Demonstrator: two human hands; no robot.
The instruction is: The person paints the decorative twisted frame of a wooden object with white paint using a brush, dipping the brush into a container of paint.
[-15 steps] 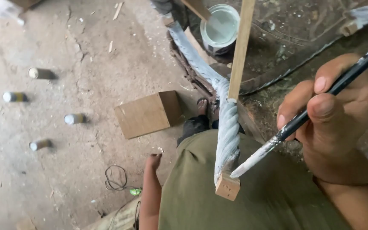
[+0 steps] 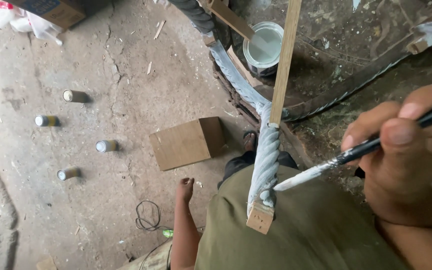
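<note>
The right hand (image 2: 411, 160), large at the right edge and partly cut off by the frame, is closed around a thin black paintbrush (image 2: 366, 147), pinched between thumb and fingers. The brush's far end runs out of view past the right edge; its bristle tip, loaded with pale grey-white paint, touches the lower end of a twisted, rope-like spiral rod (image 2: 265, 160) already coated in the same pale paint. That rod stands over the person's lap, above olive green cloth (image 2: 306, 230), and ends in a small bare wooden block (image 2: 260, 217). A plain wooden slat (image 2: 284, 60) rises from the top of the spiral and leaves the frame at the upper edge. The left hand (image 2: 185, 189) hangs low beside the knee, seen end-on; its fingers seem loosely curled and holding nothing, though the angle makes this hard to judge. Behind the rod, an open tin of pale paint (image 2: 263, 47) sits with a wooden stir stick (image 2: 228, 17) lying across it. On the cracked concrete floor (image 2: 116, 65) lie a brown cardboard box (image 2: 186, 142), four small cylindrical cans (image 2: 106, 146) standing well apart, and a loop of dark wire (image 2: 148, 216). A toe in a dark sandal (image 2: 249, 140) peeps out by the box.
</note>
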